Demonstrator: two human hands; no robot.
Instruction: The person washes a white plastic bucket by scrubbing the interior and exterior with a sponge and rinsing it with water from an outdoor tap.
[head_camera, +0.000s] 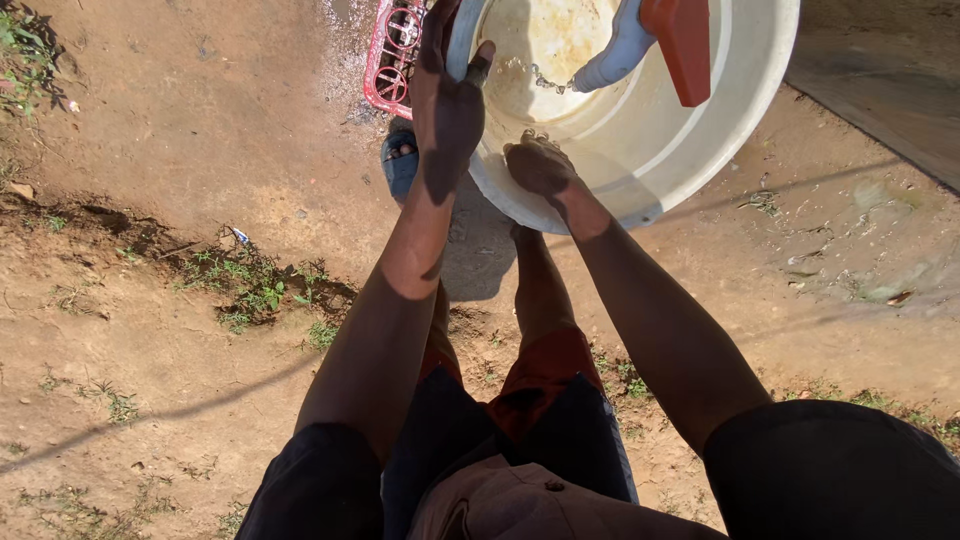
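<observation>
A large white plastic basin (700, 130) sits tilted at the top of the view, with a little murky water pooled inside. My left hand (447, 100) grips its left rim, thumb over the edge. My right hand (538, 163) holds the near rim, fingers curled over it. Above the basin a white tap with a red handle (680, 40) lets water fall into it.
Bare brown dirt ground lies all around, wet near the basin. A red plastic crate (390, 50) stands at the upper left of the basin. My foot in a blue sandal (400, 165) is under my left arm. Grass tufts (255, 285) grow at left; a concrete slab (880, 80) lies at upper right.
</observation>
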